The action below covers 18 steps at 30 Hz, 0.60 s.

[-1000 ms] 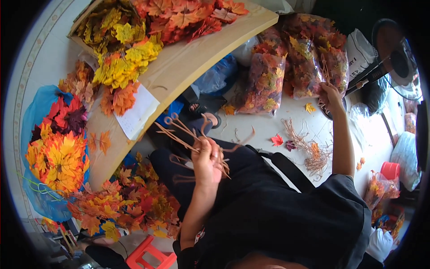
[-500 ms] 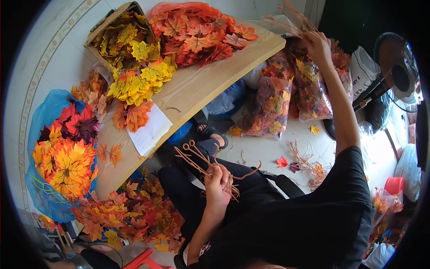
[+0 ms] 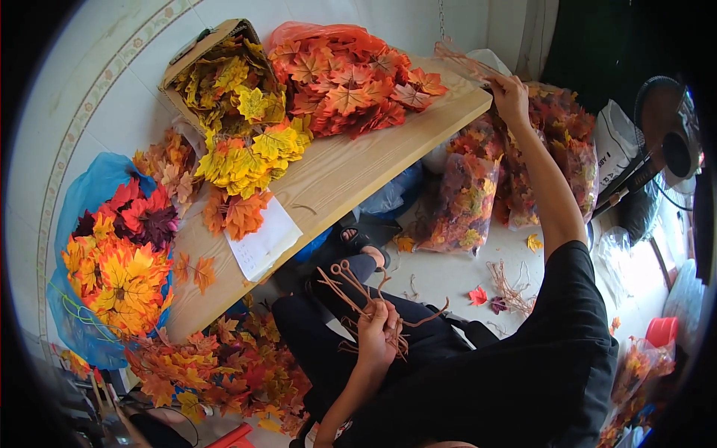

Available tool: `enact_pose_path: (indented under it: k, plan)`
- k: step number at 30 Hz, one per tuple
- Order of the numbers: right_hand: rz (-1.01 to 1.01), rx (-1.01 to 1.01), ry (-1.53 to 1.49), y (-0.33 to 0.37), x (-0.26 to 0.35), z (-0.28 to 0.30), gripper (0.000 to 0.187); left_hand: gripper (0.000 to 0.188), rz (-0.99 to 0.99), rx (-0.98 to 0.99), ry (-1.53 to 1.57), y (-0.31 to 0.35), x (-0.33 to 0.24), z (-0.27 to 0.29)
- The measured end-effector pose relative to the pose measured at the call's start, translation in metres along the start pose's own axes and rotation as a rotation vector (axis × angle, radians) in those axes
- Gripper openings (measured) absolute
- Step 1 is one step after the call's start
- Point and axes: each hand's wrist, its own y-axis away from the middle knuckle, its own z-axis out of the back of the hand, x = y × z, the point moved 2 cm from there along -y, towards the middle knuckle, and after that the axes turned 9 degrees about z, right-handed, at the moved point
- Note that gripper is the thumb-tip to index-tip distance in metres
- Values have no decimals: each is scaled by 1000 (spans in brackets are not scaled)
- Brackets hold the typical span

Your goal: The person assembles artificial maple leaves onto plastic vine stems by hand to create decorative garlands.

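Note:
Over my lap, my left hand (image 3: 377, 332) is closed round a bundle of brown plastic-looking stems (image 3: 355, 284). Several have small ring-shaped ends, and loose curved pieces stick out on both sides of the fist. My right arm is stretched out to the far right end of the wooden table (image 3: 388, 160). There my right hand (image 3: 511, 98) grips thin brown stems (image 3: 469, 63), whose free ends point left over the table's end. The fingertips of my right hand are partly hidden.
On the table lie a cardboard box of yellow leaves (image 3: 231, 78), a red bag of orange-red leaves (image 3: 347, 82) and a white sheet (image 3: 265, 239). A blue bag (image 3: 75, 216) of leaves stands left. Filled clear bags (image 3: 463, 201) and a fan (image 3: 665, 149) are at right.
My right hand has come left and lower, bringing its stems over the table's end. My left hand keeps its bundle. The whole view has shifted slightly.

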Motion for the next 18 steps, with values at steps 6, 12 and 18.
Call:
enact_pose_path:
  k: [6, 12, 18]
  plan:
    - [-527, -263, -987, -19, -21, -19, 11, 18, 14, -3, 9, -4, 1, 2]
    - [-1293, -315, -1628, 24, -41, -71, 9, 19, 22, -5, 12, -4, 4, 4]
    - [-1509, -193, -1250, 43, -30, -80, 11, 19, 5, -15, 22, 0, 1, 6]
